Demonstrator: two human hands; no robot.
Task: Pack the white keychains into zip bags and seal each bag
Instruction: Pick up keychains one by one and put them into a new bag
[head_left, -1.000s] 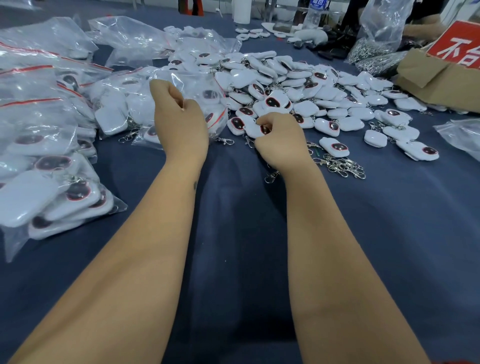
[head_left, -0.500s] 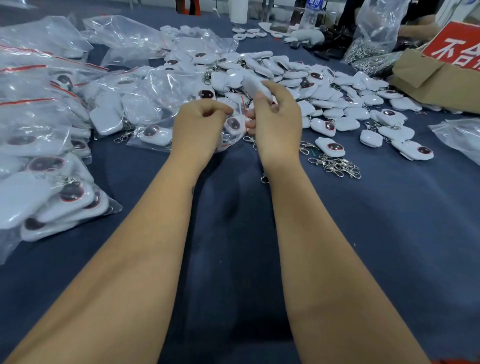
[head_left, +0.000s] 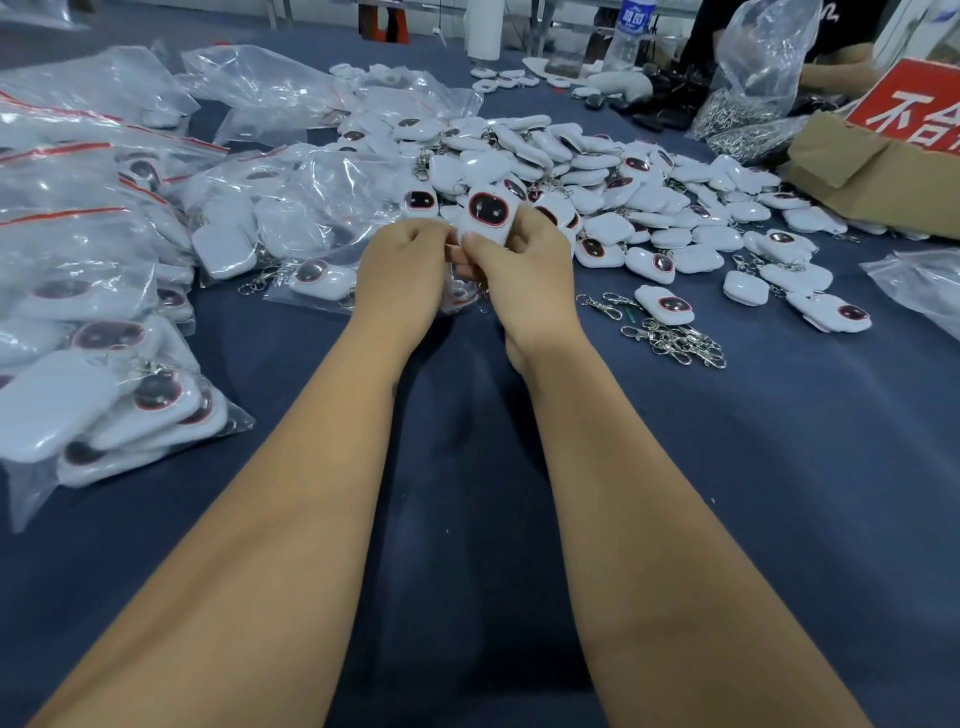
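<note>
My right hand (head_left: 524, 275) pinches a white keychain (head_left: 487, 215) with a dark red-rimmed face, held upright just above the table. My left hand (head_left: 402, 270) is curled beside it and grips the mouth of a clear zip bag (head_left: 332, 228) that lies on the cloth with keychains inside. Behind the hands spreads a big heap of loose white keychains (head_left: 597, 171). Whether the held keychain is inside the bag's mouth cannot be told.
Filled zip bags with red seal strips (head_left: 88, 291) crowd the left side. Loose metal clasps (head_left: 675, 340) lie to the right of my hands. A cardboard box with a red sign (head_left: 883, 171), a bag of clasps (head_left: 753, 109) and another person's arm are at the far right.
My hands came together at the bag's mouth. The right hand brought a keychain from the heap and now holds it upright with its dark face towards me.
</note>
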